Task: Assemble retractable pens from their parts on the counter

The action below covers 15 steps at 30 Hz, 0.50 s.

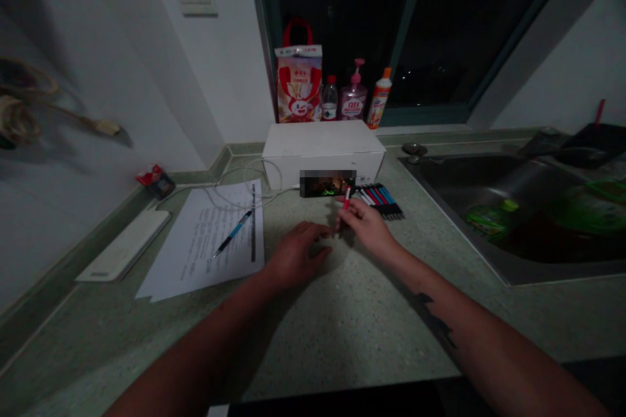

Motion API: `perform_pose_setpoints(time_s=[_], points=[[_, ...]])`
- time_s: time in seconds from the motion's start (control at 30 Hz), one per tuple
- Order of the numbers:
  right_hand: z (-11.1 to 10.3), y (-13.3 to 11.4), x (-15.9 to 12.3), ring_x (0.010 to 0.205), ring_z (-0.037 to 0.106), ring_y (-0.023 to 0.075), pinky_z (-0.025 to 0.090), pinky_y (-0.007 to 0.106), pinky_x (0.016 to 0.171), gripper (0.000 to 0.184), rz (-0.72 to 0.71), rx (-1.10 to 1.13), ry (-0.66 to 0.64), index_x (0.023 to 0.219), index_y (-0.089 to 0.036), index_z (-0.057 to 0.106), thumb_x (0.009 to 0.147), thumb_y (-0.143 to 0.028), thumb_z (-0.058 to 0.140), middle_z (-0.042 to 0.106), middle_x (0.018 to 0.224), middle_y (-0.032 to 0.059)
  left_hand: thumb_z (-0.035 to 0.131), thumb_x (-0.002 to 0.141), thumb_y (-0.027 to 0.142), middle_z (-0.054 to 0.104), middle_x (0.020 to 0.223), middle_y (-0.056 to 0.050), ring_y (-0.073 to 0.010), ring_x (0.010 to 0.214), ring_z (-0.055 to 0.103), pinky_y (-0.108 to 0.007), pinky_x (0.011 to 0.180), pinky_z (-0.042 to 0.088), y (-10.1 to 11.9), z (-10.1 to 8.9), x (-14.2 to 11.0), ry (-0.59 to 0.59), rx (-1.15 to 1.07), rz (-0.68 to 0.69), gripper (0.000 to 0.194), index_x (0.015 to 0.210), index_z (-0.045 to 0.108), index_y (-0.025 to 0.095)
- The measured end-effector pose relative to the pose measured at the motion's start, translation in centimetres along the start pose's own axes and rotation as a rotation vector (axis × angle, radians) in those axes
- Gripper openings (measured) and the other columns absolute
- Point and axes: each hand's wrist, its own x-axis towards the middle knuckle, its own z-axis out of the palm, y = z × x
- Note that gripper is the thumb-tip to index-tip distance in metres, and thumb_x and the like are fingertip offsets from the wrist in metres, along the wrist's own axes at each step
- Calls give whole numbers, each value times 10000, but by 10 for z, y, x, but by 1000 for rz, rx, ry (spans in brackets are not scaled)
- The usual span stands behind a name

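Note:
My right hand (pixel 364 225) is closed round a red pen (pixel 347 197) with a pale upper end, held upright above the counter. Its lower part is hidden by my fingers. Close beside it on the left, my left hand (pixel 299 251) has its fingers reaching toward the pen, thumb apart, with nothing visible in its grasp. Several pens (pixel 379 199) in white, red and blue lie side by side just past my right hand. A blue and black pen (pixel 233 233) rests on printed paper sheets (pixel 205 260) to the left.
A phone (pixel 327 184) leans on a white box (pixel 323 140), its cable looping left. Behind stand a red bag (pixel 299 85), a small bottle (pixel 330 99), a pink pump bottle (pixel 353 98) and an orange-capped bottle (pixel 379 99). A metal sink (pixel 460 234) lies right; a white power strip (pixel 124 247) left.

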Motion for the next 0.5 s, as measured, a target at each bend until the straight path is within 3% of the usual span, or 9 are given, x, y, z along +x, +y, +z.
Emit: perform_pose_setpoints(time_s=[0.07, 0.1, 0.17, 0.3, 0.5], points=[[-22, -4, 7, 780, 690, 237, 556, 374, 736, 444, -19, -311, 205, 1253, -189, 679, 973, -488, 507, 740, 902, 84, 670, 874, 167, 710, 1080, -65, -209, 950, 678, -361, 867, 558, -2, -1, 0, 10, 2, -25, 302, 1171, 662, 222], [-34, -6, 10, 910, 697, 260, 547, 389, 826, 423, -32, -503, 291, 1256, -187, 695, 988, -441, 488, 750, 1029, 118, 661, 881, 167, 713, 1080, -63, -206, 947, 678, -367, 872, 561, -3, -2, 0, 18, 4, -34, 306, 1181, 662, 225], [-57, -10, 14, 1070, 674, 302, 508, 416, 934, 425, 2, -820, 385, 1295, -167, 695, 1013, -357, 441, 725, 1194, 167, 647, 890, 164, 718, 1078, -59, -200, 943, 675, -378, 881, 564, -5, -3, 0, 39, 13, -44, 312, 1194, 662, 231], [-82, -9, 18, 1024, 682, 301, 503, 380, 864, 448, 200, -1167, 383, 1342, -145, 674, 1022, -241, 376, 694, 1166, 197, 631, 899, 167, 720, 1080, -59, -198, 943, 671, -389, 889, 564, -7, -6, 0, 67, 42, -60, 309, 1201, 663, 220], [-78, -4, 18, 1012, 684, 286, 498, 344, 840, 417, 269, -1278, 332, 1279, -129, 703, 1014, -226, 396, 670, 1177, 196, 616, 899, 181, 722, 1070, -59, -215, 971, 670, -384, 919, 551, -9, -17, 5, 96, 164, -116, 268, 1158, 677, 216]])
